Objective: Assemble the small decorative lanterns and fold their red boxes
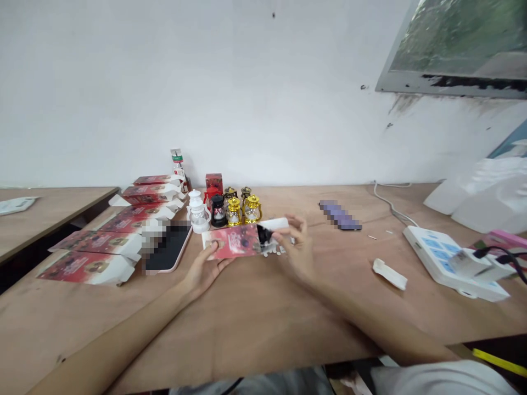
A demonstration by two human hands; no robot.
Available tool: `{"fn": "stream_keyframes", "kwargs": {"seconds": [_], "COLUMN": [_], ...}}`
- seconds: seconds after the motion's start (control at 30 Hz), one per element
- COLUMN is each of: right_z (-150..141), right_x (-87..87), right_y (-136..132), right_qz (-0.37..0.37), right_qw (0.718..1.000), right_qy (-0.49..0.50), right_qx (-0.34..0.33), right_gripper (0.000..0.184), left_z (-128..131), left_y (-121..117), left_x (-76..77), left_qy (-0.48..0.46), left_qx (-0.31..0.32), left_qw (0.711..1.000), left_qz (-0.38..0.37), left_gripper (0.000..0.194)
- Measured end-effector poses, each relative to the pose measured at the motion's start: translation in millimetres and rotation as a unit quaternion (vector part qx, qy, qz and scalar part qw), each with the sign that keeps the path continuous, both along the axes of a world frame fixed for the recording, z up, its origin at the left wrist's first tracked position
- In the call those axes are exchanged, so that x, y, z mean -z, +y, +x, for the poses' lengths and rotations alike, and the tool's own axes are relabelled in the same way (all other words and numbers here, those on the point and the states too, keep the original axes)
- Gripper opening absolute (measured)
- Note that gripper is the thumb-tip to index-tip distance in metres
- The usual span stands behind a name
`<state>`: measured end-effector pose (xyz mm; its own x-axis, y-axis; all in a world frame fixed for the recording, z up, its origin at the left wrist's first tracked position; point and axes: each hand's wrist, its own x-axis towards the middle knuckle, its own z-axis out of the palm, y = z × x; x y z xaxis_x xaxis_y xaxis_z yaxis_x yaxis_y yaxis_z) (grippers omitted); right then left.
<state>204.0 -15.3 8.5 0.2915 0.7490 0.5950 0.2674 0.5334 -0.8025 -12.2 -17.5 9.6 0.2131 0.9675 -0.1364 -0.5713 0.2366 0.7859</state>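
My left hand (208,269) holds a red printed carton (236,241) lying on its side, thumb on top and fingers underneath. At the carton's open right end, a white flap (275,224) sticks out. A black lantern (264,235) shows partly in that opening; the rest of it is hidden. My right hand (297,244) is closed around this end, with its thumb against the black lantern and its fingers by the flap. Just behind the carton stand small lanterns: a white one (199,213), another black one (218,211), a red one (212,195) and several gold or bronze ones (252,209).
Several red cartons with open flaps (88,267) lie in a row at left, beside a phone (175,247). A small red box (214,180) stands behind the lanterns. A purple phone (341,215), a white scrap (390,274) and a power strip (432,258) with plugs lie at right.
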Motion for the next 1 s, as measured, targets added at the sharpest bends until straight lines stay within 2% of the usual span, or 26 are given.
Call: {"fn": "stream_keyframes", "kwargs": {"seconds": [0.13,0.2,0.3,0.4,0.47,0.53,0.6,0.77,0.9,1.0], "right_z": [20.0,30.8,46.4,60.1,66.3,66.7,58.1,7.2,-22.6,-27.0], "right_x": [-48.2,-73.8,-105.9,-126.4,-133.1,-133.2,-125.7,-82.1,-51.6,-43.2], "right_y": [11.7,18.9,31.0,43.2,49.8,54.0,54.8,50.3,55.1,59.0], "right_qz": [0.049,0.061,0.076,0.071,0.076,0.081,0.073,0.028,0.006,0.0], "right_qw": [0.997,0.996,0.997,0.997,0.996,0.996,0.997,0.988,0.973,0.97], "right_qy": [-0.036,-0.038,-0.002,0.025,0.034,0.03,-0.002,-0.138,-0.197,-0.205], "right_qx": [0.052,0.053,0.016,-0.022,-0.021,-0.01,-0.012,-0.07,-0.123,-0.129], "right_gripper": [0.026,0.027,0.026,0.019,0.015,0.012,0.013,0.014,0.013,0.014], "left_z": [-2.5,-4.0,-5.5,-6.8,-8.0,-9.0,-9.7,-10.9,-11.8,-12.5], "left_y": [4.2,5.5,5.9,6.3,6.8,7.2,7.0,5.4,6.1,6.0], "left_x": [-4.5,-7.6,-11.5,-13.0,-12.7,-11.9,-10.9,-6.4,-1.7,-3.1], "left_qy": [-0.057,-0.072,-0.099,-0.12,-0.124,-0.125,-0.125,-0.145,-0.15,-0.136], "left_qx": [-0.033,-0.057,-0.063,-0.071,-0.07,-0.049,-0.011,0.082,0.103,0.091], "left_qw": [0.995,0.992,0.988,0.984,0.984,0.985,0.986,0.984,0.982,0.985], "left_qz": [-0.069,-0.084,-0.103,-0.112,-0.111,-0.111,-0.106,-0.066,-0.056,-0.049], "left_gripper": [0.023,0.021,0.025,0.036,0.045,0.052,0.057,0.067,0.069,0.068]}}
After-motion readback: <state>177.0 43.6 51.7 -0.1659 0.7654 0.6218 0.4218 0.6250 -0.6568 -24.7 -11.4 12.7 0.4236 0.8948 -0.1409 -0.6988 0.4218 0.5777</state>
